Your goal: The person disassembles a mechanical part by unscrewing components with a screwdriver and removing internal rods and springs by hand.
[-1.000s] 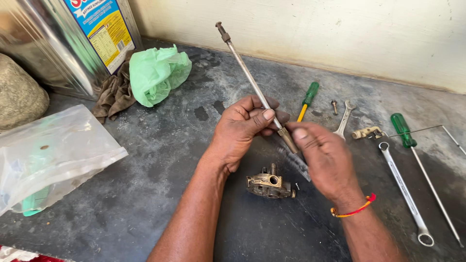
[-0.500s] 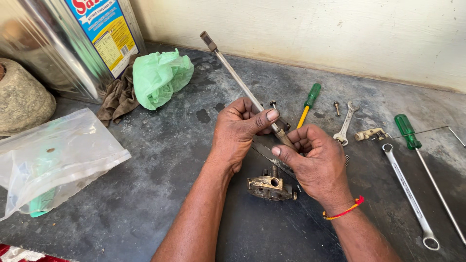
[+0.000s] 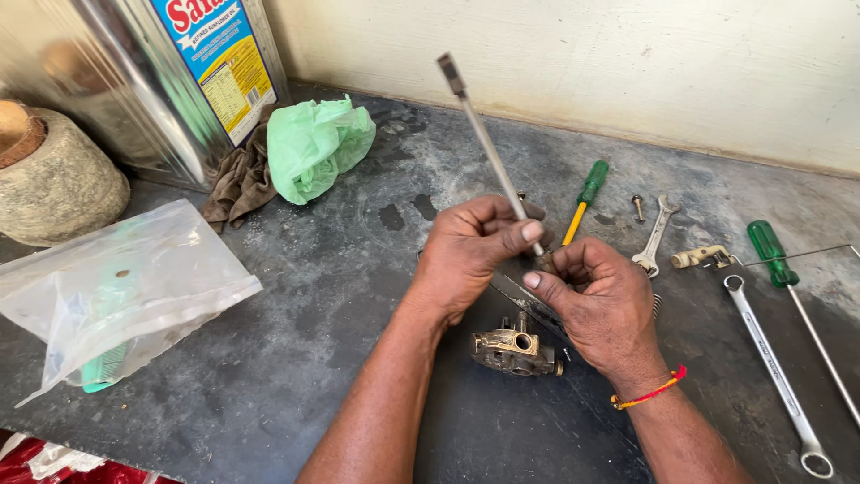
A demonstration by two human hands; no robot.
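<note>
Left hand [image 3: 470,255] grips the long metal rod [image 3: 488,143], tilted up. Right hand [image 3: 596,300] pinches its lower end, just above the brass fitting [image 3: 512,348].

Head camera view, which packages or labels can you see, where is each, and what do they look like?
Metal tin: back left, tall, shiny, silver.
Label: on the tin's side, rectangular, blue, yellow and red.
Clear plastic bag: left on the dark worktop, crumpled, something green inside.
Green plastic bag: beside the tin, bunched up.
</note>
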